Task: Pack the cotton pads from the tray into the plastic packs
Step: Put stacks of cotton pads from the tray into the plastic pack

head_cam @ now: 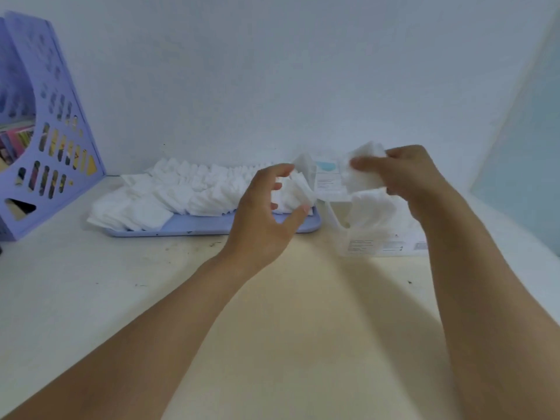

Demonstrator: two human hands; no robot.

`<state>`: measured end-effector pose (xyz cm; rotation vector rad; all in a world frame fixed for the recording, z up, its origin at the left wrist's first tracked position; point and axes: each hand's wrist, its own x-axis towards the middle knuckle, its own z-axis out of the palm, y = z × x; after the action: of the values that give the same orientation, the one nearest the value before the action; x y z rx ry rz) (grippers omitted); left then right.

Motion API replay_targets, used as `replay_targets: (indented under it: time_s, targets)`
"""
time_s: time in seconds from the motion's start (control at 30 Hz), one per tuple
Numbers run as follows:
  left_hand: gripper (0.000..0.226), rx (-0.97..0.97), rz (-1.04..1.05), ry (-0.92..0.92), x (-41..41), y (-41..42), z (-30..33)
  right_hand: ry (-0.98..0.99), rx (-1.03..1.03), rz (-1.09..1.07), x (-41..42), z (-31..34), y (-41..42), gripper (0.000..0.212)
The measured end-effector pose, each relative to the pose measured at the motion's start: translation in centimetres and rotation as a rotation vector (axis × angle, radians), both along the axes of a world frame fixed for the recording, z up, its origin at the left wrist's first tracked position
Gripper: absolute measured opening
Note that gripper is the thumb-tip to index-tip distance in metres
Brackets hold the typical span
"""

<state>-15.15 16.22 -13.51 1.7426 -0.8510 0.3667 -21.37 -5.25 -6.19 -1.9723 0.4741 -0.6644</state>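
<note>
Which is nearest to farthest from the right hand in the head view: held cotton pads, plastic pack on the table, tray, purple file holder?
From the right hand:
1. Held cotton pads, gripped in its fingers.
2. Plastic pack, just below the hand on the table.
3. Tray, to the left, past the left hand.
4. Purple file holder, far left by the wall.

White cotton pads (169, 195) heaped on a lilac tray (212, 227), clear plastic pack (328, 177) with a blue patch, lilac perforated file holder (45, 122), cream tabletop (303, 298).

A plain office-like desk: purple file holder (45, 122) with papers, against a bare white wall (272, 71).
</note>
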Motion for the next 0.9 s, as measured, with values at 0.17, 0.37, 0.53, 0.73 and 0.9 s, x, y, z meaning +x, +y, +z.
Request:
replay_targets:
  time_s: [0.17, 0.37, 0.53, 0.73, 0.9]
  targets:
    - [0.052, 0.372, -0.117, -0.347, -0.2, -1.2, -1.3, 0.280, -0.263, -0.091, 1.1, -1.4, 0.3, 0.042]
    - [0.049, 0.559, -0.273, -0.249, -0.7, -1.8, -2.2, 0.477, -0.600, -0.159, 2.5, -3.6, 1.6, 0.042]
    - [0.037, 0.526, -0.293, -0.277, -0.7, -2.3, -2.2, 0.521, -0.663, -0.243, 2.8, -3.7, 1.8, 0.043]
    - [0.037, 0.501, -0.308, -0.291, -0.2, -2.2, -2.4, 0.419, -0.664, -0.172, 3.1, -3.8, 1.5, 0.060]
    - [0.036, 0.488, -0.315, -0.272, -0.4, -2.2, -2.4, 0.151, -0.575, -0.020, 1.5, -1.4, 1.5, 0.025]
